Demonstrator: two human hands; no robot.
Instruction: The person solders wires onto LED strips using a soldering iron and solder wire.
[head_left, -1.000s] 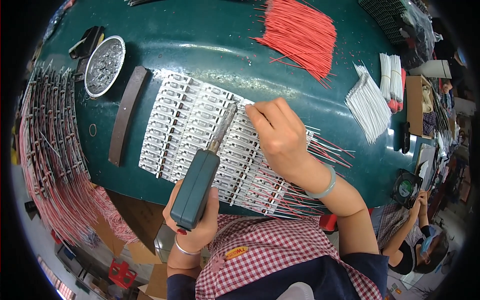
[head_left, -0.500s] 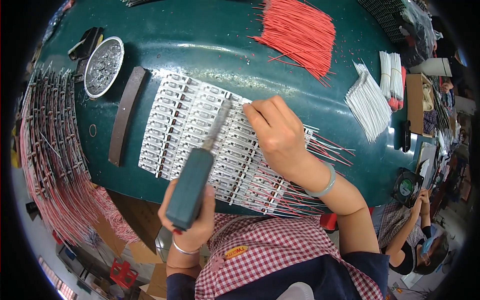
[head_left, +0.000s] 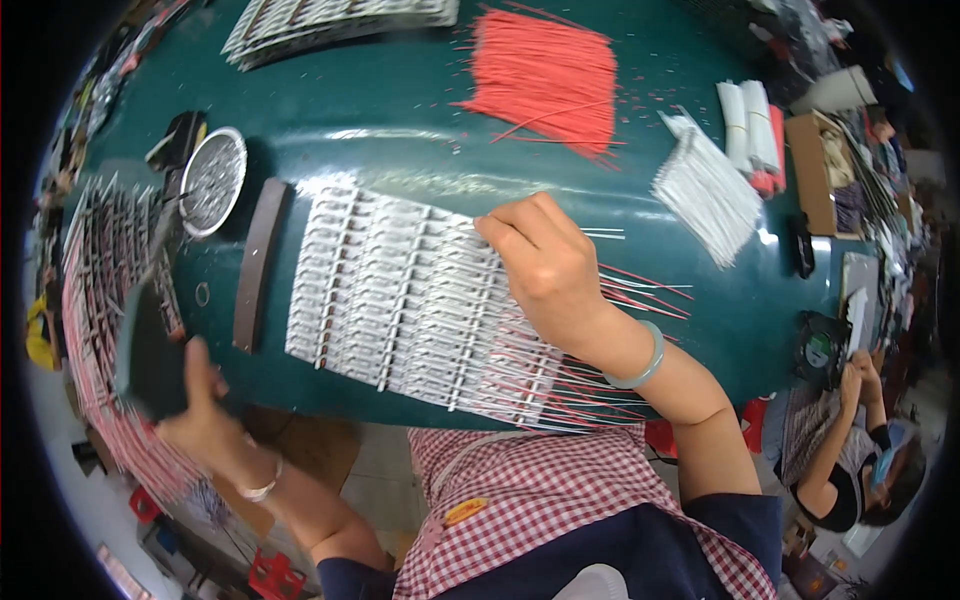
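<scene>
My left hand (head_left: 215,425) is wrapped round the dark green handle of a soldering iron (head_left: 145,350), left of the table edge. Its metal shaft, blurred, points up toward a round metal bowl (head_left: 213,185) of shiny bits. In the middle lies a panel of white circuit boards (head_left: 400,290) in rows, with red and white wires (head_left: 590,370) along its right side. My right hand (head_left: 548,270) pinches at the panel's upper right corner; what its fingertips hold is hidden. White wire ends stick out behind that hand.
A brown curved bar (head_left: 260,265) lies left of the panel. Beyond are piles of red wires (head_left: 545,80) and white wires (head_left: 708,190), and stacked boards (head_left: 340,25). Wired boards (head_left: 110,300) hang at far left. A co-worker (head_left: 850,450) sits at right.
My left hand has swung the soldering iron from over the panel out to the left, toward the bowl. My right hand keeps its pinch at the panel corner. The view has shifted.
</scene>
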